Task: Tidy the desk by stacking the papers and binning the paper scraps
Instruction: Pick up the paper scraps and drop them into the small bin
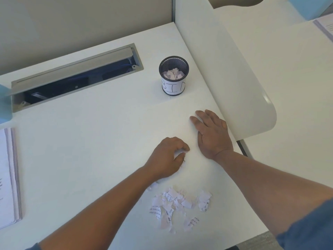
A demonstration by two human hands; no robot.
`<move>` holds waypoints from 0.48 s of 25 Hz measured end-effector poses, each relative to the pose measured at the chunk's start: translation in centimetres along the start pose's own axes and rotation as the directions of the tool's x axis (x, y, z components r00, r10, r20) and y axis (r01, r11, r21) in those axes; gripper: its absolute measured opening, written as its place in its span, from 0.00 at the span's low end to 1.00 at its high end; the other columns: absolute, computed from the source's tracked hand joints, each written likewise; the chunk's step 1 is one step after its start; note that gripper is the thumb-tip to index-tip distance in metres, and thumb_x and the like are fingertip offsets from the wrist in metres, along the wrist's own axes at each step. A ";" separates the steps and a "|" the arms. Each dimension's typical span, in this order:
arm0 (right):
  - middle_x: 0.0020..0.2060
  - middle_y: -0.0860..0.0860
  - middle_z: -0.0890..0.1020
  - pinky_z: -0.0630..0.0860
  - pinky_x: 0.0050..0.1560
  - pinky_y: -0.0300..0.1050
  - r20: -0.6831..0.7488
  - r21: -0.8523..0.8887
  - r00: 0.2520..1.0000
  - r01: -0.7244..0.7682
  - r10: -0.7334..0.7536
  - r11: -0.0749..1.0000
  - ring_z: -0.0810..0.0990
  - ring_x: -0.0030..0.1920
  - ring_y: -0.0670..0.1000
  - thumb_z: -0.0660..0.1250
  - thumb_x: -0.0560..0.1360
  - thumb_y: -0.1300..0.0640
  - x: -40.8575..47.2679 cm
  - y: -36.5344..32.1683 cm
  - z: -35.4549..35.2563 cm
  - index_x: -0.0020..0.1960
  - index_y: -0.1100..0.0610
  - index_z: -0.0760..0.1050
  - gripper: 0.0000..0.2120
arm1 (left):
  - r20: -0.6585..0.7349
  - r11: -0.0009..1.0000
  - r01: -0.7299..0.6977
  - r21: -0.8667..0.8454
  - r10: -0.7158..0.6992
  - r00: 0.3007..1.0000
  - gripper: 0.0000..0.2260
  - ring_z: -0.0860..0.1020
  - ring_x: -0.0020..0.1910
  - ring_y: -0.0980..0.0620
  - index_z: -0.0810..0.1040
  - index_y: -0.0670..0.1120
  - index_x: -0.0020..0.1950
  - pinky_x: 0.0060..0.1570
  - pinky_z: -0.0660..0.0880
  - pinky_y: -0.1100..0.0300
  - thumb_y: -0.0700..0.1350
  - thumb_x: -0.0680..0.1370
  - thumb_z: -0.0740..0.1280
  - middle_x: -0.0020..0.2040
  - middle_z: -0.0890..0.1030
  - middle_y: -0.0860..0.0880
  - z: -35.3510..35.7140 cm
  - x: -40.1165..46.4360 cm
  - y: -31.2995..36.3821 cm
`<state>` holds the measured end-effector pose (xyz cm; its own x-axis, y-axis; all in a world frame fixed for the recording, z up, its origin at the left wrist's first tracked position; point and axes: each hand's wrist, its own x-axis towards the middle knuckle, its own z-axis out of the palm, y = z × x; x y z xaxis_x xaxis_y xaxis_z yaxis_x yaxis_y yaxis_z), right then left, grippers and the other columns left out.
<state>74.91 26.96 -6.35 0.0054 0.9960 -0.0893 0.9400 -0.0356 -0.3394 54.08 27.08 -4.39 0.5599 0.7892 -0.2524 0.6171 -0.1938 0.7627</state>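
Observation:
A small black mesh bin (pixel 173 75) with a handwritten paper label stands on the white desk (pixel 93 138), and crumpled scraps lie inside it. My left hand (pixel 168 157) is curled around a few paper scraps (pixel 180 153) near the desk's middle. Flat on the desk just right of it rests my right hand (pixel 210 134), fingers straight and pointing toward the bin. A loose pile of torn printed scraps (pixel 177 206) lies below both hands, near the front edge. A stack of papers (pixel 8 177) sits at the far left edge.
An open grey cable tray (pixel 75 76) is cut into the desk at the back left. A white rounded divider panel (pixel 234 78) runs along the right side, with another desk and a printed sheet (pixel 324 27) beyond it. A blue object (pixel 3 105) sits at the left edge.

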 end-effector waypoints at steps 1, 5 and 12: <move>0.78 0.51 0.68 0.59 0.74 0.57 -0.001 -0.003 1.000 0.002 -0.002 1.000 0.61 0.80 0.60 0.61 0.80 0.64 0.0 0.0 0.0 0.76 0.52 0.72 0.26 | 0.060 1.000 0.005 0.010 -0.005 0.998 0.15 0.73 0.61 0.51 0.81 0.49 0.66 0.66 0.71 0.53 0.44 0.79 0.72 0.61 0.77 0.55 -0.8 -0.1 -0.1; 0.78 0.51 0.68 0.59 0.74 0.57 -0.001 -0.007 1.000 0.001 -0.001 1.000 0.61 0.80 0.60 0.61 0.80 0.64 0.0 0.0 -0.1 0.76 0.52 0.71 0.26 | 0.304 0.961 -0.074 0.268 -0.011 0.953 0.42 0.59 0.67 0.56 0.65 0.57 0.79 0.65 0.67 0.59 0.58 0.68 0.80 0.69 0.63 0.60 -2.6 -0.6 -0.5; 0.78 0.50 0.68 0.58 0.74 0.57 -0.006 -0.002 1.000 -0.003 0.003 1.000 0.61 0.79 0.60 0.60 0.80 0.64 -0.1 -0.1 0.0 0.76 0.51 0.71 0.25 | 0.230 0.981 -0.075 0.181 0.032 0.973 0.19 0.68 0.53 0.56 0.82 0.52 0.67 0.54 0.69 0.59 0.43 0.77 0.76 0.57 0.74 0.58 -0.8 -0.2 -0.2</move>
<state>74.84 26.89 -6.36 0.0105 0.9964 -0.0844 0.9406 -0.0385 -0.3372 53.45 27.44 -3.99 0.6915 0.6271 -0.3586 0.6634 -0.3548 0.6588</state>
